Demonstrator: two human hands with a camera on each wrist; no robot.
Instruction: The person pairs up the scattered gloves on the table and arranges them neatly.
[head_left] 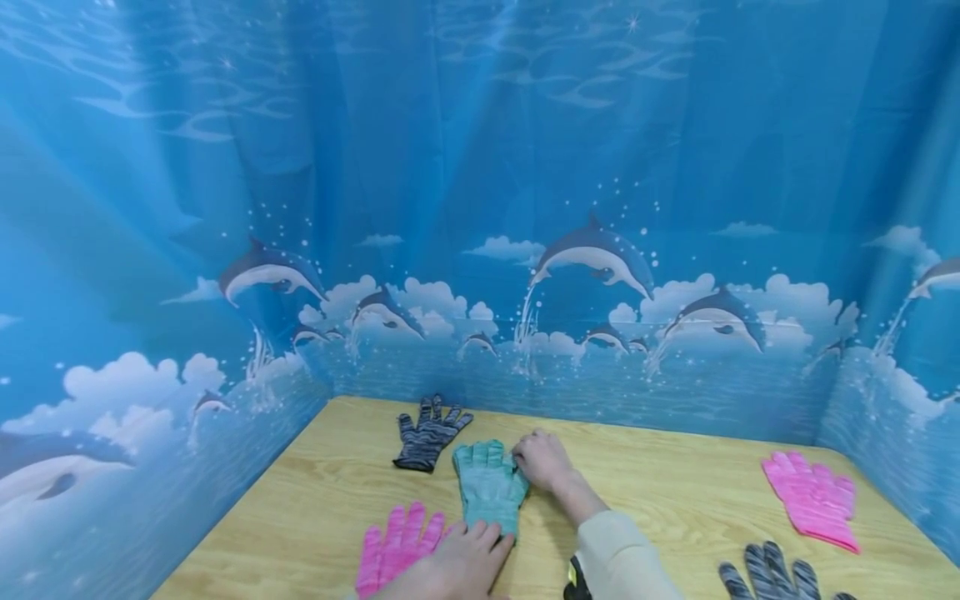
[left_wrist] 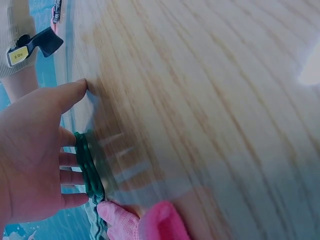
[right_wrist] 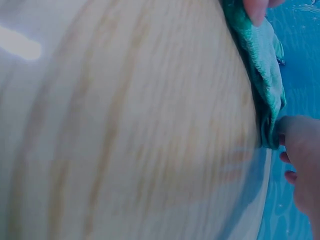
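A green knit glove [head_left: 491,487] lies flat on the wooden table with its fingers pointing away from me. My left hand [head_left: 467,560] rests on its cuff; in the left wrist view the fingers are straight, with their tips at the green cuff edge [left_wrist: 89,167]. At the glove's right side, my right hand [head_left: 543,460] has curled fingers and pinches the fabric near the thumb. The right wrist view shows those fingers [right_wrist: 297,145] at the green edge, the pinch itself partly hidden. A pink glove [head_left: 397,546] lies just left of the green one, partly covered by my left hand.
A dark grey striped glove [head_left: 429,437] lies behind, to the left. On the right are another pink glove [head_left: 813,500] and a grey striped glove [head_left: 772,575] at the front edge of view. A blue dolphin curtain [head_left: 480,208] encloses the table's back and sides.
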